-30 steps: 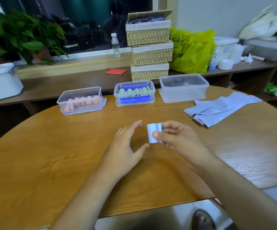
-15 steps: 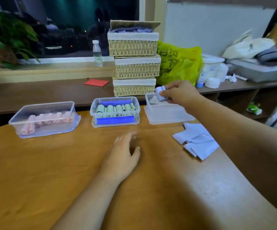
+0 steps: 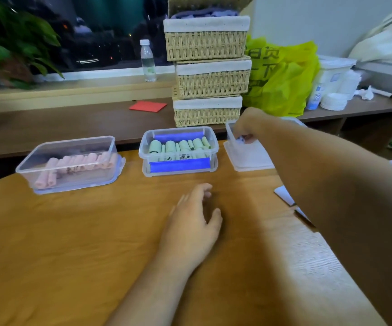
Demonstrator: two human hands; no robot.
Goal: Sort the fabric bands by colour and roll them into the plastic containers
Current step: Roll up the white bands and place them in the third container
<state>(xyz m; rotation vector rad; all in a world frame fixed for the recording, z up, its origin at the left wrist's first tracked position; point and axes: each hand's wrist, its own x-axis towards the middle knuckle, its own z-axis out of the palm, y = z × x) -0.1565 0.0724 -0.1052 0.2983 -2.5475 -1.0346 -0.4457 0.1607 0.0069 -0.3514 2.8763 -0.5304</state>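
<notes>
1. Fabric like this looks light and soft. I'd expect the pale roll to weigh almost nothing, yet to spring loose the moment a pinch slackens. It seems floppy rather than fragile or slippery.
2. To my eye the best hold is across the roll's curved sides, pressing the loose tail shut. Held by its ends, the layers could slide out like a telescope.
3. The right hand reaches down inside the clear container at the far right of the desk. Its fingers are drawn close together, pinching the roll. Only a sliver of the roll shows, low in the box near its left wall. Whether it touches the bottom I cannot tell.
4. The left hand lies palm-down on the desk in front of the boxes, its fingers loosely bent and holding nothing.
5. Pink rolls fill the left-hand container and green rolls fill the middle one. A few flat pale bands peek out beside the right forearm on the desk, not yet rolled.
</notes>
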